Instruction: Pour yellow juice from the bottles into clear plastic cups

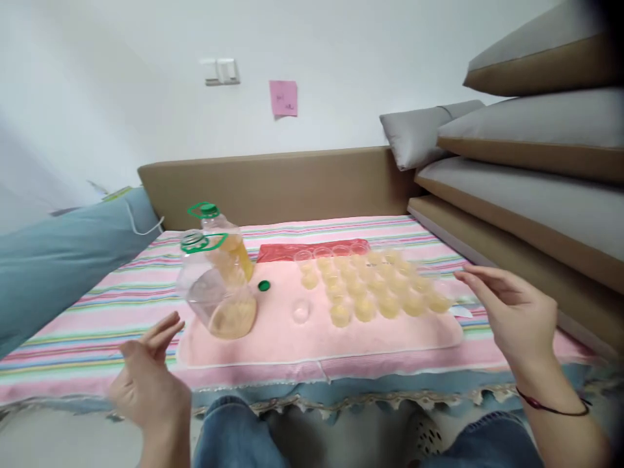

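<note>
My left hand [149, 377] hovers open at the bed's near edge, fingers loosely spread, holding nothing. It is just left of a clear plastic jug [217, 292] that tilts with a little yellow liquid at its bottom. A second jug [229, 244] with a green cap stands behind it. My right hand [514, 315] is open too, raised at the right end of several small cups [375, 286] of yellow liquid set in rows on a pink towel [292, 338]. One empty clear cup [301, 311] and a loose green cap [264, 285] lie on the towel.
A red plastic sheet [287, 251] lies behind the cups. The towel rests on a striped bed cover [88, 331]. A blue-grey bolster [63, 260] lies at left, stacked cushions [531, 162] at right, a brown headboard [273, 182] behind. My knees [234, 435] are below the bed edge.
</note>
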